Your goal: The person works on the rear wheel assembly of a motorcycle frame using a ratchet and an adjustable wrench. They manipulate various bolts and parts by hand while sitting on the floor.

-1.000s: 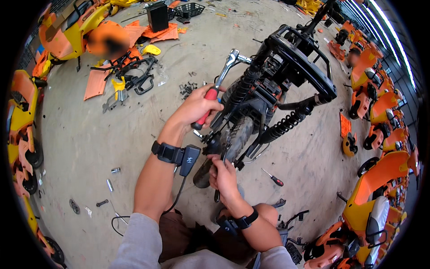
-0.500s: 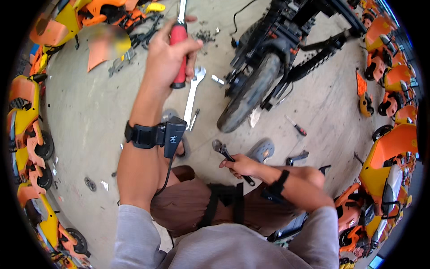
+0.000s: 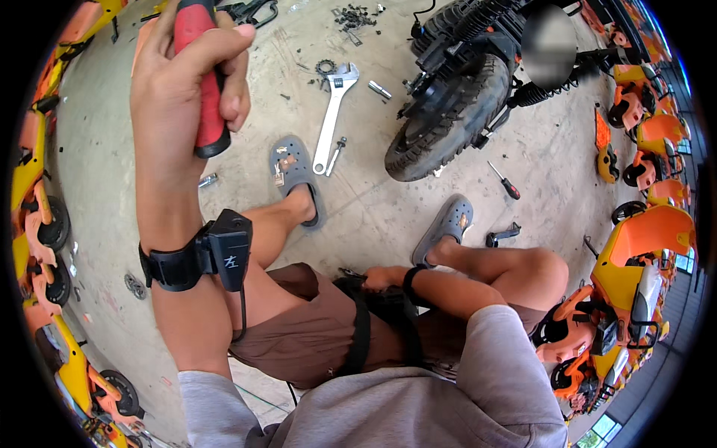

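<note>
Red handle raised in the left, small metal-ended tool low in the right.
From my remote seat I see the red-handled tool [image 3: 210, 112], thick and rounded with a black butt, gripped in my left hand [image 3: 190, 82], well above the floor; it stands nearly lengthwise in view, butt leaning slightly right, its far end cut off by the upper edge. In my right hand [image 3: 382, 278], low by the brown shorts, I make out only the end of a dark metallic tool [image 3: 350, 274] poking leftward; fingers hide the rest.
</note>
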`<state>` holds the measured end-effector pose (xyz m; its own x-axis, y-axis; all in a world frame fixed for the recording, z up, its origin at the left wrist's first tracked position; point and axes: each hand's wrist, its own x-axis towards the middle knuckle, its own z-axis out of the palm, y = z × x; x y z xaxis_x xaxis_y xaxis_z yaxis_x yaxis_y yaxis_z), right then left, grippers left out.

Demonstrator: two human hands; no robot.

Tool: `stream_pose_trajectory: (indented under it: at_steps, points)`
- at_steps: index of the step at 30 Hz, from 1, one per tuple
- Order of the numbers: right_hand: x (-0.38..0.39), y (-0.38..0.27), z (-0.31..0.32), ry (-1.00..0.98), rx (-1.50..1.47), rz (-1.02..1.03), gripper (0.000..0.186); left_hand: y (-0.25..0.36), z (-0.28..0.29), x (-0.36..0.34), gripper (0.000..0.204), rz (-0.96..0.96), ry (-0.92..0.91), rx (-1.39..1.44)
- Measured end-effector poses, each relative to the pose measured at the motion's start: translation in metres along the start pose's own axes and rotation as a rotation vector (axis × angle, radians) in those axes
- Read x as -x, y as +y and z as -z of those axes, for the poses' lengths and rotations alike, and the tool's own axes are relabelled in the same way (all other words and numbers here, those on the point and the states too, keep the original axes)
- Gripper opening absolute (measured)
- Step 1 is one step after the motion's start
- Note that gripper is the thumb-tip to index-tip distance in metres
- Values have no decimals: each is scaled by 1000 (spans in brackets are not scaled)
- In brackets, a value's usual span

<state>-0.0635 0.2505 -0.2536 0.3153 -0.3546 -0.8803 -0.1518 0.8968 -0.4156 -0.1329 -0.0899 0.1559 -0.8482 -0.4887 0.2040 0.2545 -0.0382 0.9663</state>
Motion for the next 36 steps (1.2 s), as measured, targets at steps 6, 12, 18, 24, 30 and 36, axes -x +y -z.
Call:
stream_pose_trajectory:
  at_steps: [6,12,18,24,30,36]
  points:
    - [10,-26,0,-206,178,47,35,-11,30,2,38,76,24,-60]
    - [14,-25,0,-232,182,42,35,-5,10,4,38,98,-33,-71]
    - [-14,-11,-7,-315,500,352,40,7,-49,-2,52,381,67,63]
    - [-95,70,-91,16,495,571,34,-10,-67,-23,58,566,252,178]
    - [-25,24,-49,-57,612,760,19,-51,-66,-80,52,695,191,-23]
    - [1,-1,33,-71,806,701,16,-73,-66,-113,47,590,193,-130]
